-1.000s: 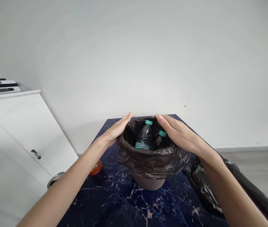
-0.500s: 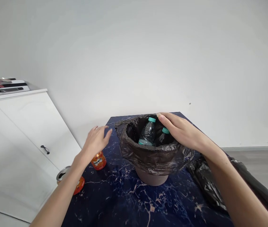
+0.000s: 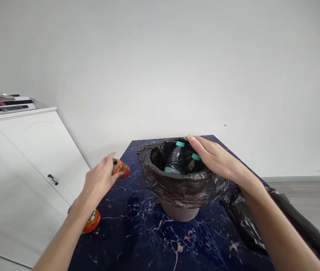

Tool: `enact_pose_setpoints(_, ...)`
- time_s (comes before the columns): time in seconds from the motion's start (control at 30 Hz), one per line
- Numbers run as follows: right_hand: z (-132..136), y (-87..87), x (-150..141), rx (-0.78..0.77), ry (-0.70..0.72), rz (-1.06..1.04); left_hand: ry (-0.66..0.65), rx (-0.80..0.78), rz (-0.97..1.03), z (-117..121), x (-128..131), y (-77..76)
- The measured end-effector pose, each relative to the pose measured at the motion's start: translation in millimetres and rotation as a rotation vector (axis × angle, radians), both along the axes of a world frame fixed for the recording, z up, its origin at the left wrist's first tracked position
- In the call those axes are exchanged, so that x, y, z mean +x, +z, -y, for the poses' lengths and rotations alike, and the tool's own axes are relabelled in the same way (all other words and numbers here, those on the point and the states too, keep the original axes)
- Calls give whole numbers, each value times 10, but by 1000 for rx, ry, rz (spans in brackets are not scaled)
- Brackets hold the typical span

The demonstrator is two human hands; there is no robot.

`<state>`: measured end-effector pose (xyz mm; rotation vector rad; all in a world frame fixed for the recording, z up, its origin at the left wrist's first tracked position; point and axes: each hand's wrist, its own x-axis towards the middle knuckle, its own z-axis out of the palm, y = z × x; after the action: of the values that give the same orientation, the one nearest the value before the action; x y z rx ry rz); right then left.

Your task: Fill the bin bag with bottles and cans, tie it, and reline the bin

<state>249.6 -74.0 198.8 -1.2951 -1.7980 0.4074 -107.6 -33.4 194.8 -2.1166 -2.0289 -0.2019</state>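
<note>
My left hand point(image 3: 100, 177) is closed around an orange soda can point(image 3: 122, 169), lifted and tipped sideways left of the trash bin point(image 3: 180, 211). A second orange can point(image 3: 92, 222) stands on the table, partly hidden behind my left forearm. On the bin's right rim, over the black bag point(image 3: 174, 188) lining it, my right hand point(image 3: 216, 156) holds on with its fingers close together; some fingertips are hidden. Inside the bin lean two clear plastic bottles with teal caps, one taller bottle point(image 3: 176, 158) and one lower bottle point(image 3: 194, 165).
The bin stands on a dark blue marbled table point(image 3: 148, 241) against a white wall. Loose black plastic point(image 3: 244, 214) lies at the table's right side, under my right forearm. A white cabinet point(image 3: 30, 169) with dark handles stands close on the left.
My left hand has taken hold of the farther can, lifted it off the table and tilted it. My right hand has stayed on the bin's rim.
</note>
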Motion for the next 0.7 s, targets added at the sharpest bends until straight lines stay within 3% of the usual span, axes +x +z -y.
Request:
enact_pose_setpoints(0.07,1,4,-2,7,-1,2,-43,277,119,103,161,270)
enact_pose_setpoints(0.13,-2,7,-2,13,-3,0,-198,512,230,211,341,530)
enact_pose_setpoints(0.23,-16,11,9,16,1,3,-509,630,373,337,618,816)
enact_pose_setpoints(0.37,-50,15,51,54,28,-29,-736,330,470,396,965,987)
enact_pose_setpoints(0.47,-80,26,103,80,1,-109,-764,114,445,367,1197,1043)
enact_pose_setpoints(0.7,-106,85,227,84,26,-208,-836,-175,224,204,1599,1046)
